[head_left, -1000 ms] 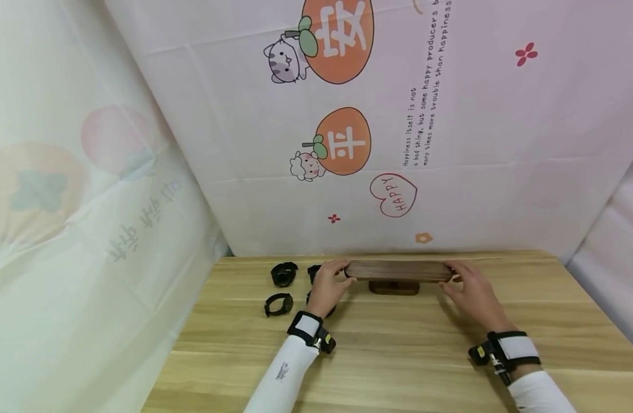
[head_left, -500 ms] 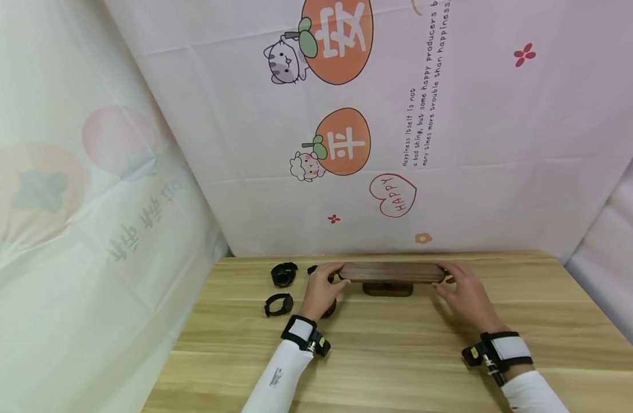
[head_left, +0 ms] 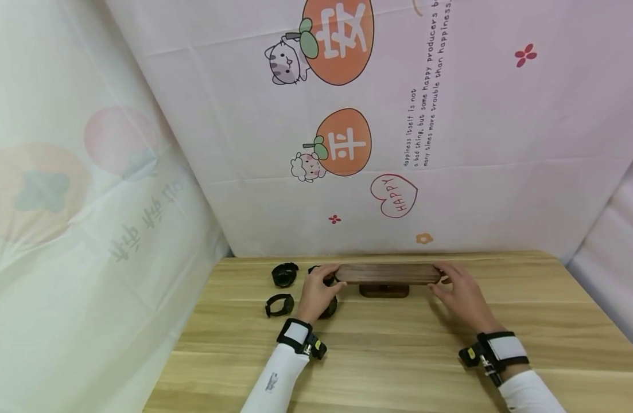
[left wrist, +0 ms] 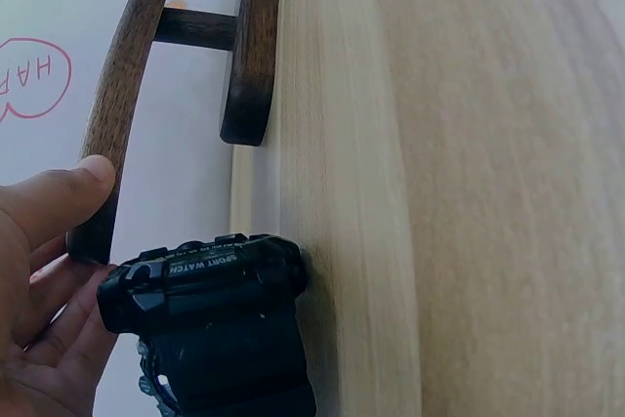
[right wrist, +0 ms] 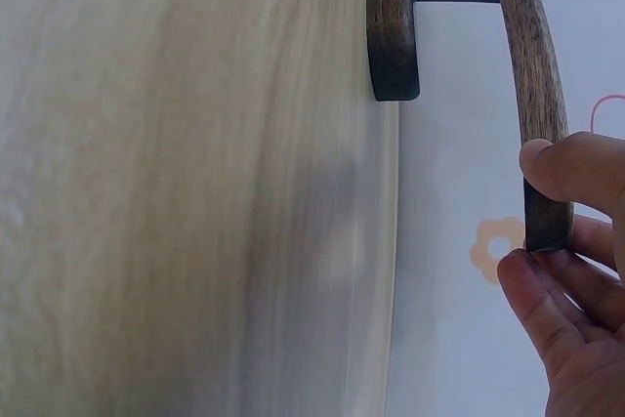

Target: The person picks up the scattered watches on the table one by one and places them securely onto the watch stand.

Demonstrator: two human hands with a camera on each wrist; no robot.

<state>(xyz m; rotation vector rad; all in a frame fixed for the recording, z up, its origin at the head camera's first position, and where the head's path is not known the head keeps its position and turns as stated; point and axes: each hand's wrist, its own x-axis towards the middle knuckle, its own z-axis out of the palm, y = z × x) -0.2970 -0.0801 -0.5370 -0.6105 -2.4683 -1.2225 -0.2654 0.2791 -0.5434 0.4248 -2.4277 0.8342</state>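
Note:
A dark brown wooden stand (head_left: 388,273) has a long, slightly curved top bar, a short post and a small base (left wrist: 256,56). My left hand (head_left: 316,295) pinches the bar's left end, thumb on the near side and fingers beyond it. At the right end, my right hand (head_left: 463,295) grips the bar the same way. Whether the base touches the table or hovers just over it, I cannot tell. Beside my left hand is a black sport watch (left wrist: 215,285), close to the fingers; in the head view that hand partly covers two watches.
Several black watches are on the wooden table (head_left: 388,355), left of the stand. Two show fully: one watch (head_left: 284,275) at the back, and a looped watch (head_left: 280,304) in front. Behind the table hangs a printed white cloth (head_left: 244,206); another cloth (head_left: 89,258) closes the left side.
Both hands and the wooden stand have shifted left along the back of the table, and slightly nearer. The grip at both ends stays the same, and the fully visible watches have not moved.

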